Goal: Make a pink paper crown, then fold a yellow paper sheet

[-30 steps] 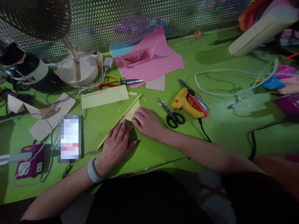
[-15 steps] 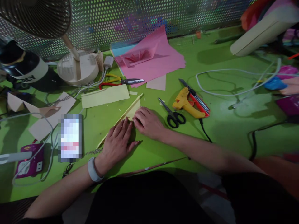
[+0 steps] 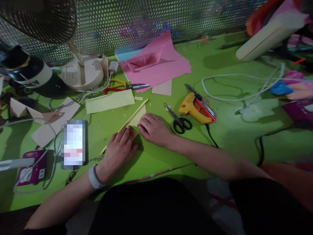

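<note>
A folded strip of pale yellow paper (image 3: 138, 118) lies slantwise on the green table, with a narrow raised fold along its far edge. My left hand (image 3: 119, 148) covers its near part, fingers bent together over the paper; a small flap shows by the fingertips. My right hand (image 3: 154, 130) is closed at the paper's right side, its fingertips pinching the edge. The palms hide part of the sheet. Right of my hands lie black-handled scissors (image 3: 179, 122) and a yellow hot glue gun (image 3: 192, 109) beside a red utility knife (image 3: 205, 107).
Another yellow paper strip (image 3: 110, 101) lies beyond my left hand, near red-and-yellow-handled pliers (image 3: 127, 87). Pink sheets (image 3: 156, 70) are at the back. A phone (image 3: 74, 143), a purple power socket (image 3: 33, 168), a fan base (image 3: 81, 73) and a white cable (image 3: 225, 94) surround the work area.
My left hand's fingers have curled in from lying nearly flat, and a paper flap now shows by them. My right hand stays at the edge. The view has shifted slightly.
</note>
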Action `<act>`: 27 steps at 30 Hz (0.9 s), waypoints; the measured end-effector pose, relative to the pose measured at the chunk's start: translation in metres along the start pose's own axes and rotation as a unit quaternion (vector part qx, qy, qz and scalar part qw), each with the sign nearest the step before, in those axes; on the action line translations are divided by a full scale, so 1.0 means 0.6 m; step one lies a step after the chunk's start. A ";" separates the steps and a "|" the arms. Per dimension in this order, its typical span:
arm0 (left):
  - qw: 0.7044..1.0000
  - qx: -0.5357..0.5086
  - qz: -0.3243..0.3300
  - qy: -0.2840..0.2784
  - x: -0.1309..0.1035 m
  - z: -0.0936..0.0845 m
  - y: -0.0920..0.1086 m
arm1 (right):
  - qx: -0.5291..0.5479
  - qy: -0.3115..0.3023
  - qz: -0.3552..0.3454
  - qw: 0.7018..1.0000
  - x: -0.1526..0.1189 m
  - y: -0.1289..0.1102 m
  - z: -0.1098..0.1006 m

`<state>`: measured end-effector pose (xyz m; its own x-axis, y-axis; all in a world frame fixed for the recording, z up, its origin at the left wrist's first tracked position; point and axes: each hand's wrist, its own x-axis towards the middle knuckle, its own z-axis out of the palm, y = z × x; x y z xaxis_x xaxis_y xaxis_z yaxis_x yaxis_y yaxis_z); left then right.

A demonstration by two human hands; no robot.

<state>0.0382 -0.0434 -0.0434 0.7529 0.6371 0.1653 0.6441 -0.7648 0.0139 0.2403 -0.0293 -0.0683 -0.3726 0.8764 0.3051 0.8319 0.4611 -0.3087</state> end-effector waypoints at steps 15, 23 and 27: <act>1.000 0.000 0.003 -0.022 0.000 0.004 0.000 | -0.163 -0.102 0.243 0.951 -0.097 0.064 -0.172; 0.999 -0.002 0.006 -0.047 0.000 -0.004 0.006 | -0.129 -0.184 0.342 0.913 -0.105 0.064 -0.159; 0.998 0.001 -0.004 -0.064 -0.003 -0.004 0.007 | -0.144 -0.238 0.357 0.892 -0.091 0.072 -0.168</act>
<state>0.0392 -0.0477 -0.0412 0.7587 0.6503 0.0382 0.6504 -0.7595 0.0119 0.3382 -0.0713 -0.0076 0.2190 0.9239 -0.3138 0.9726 -0.2325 -0.0058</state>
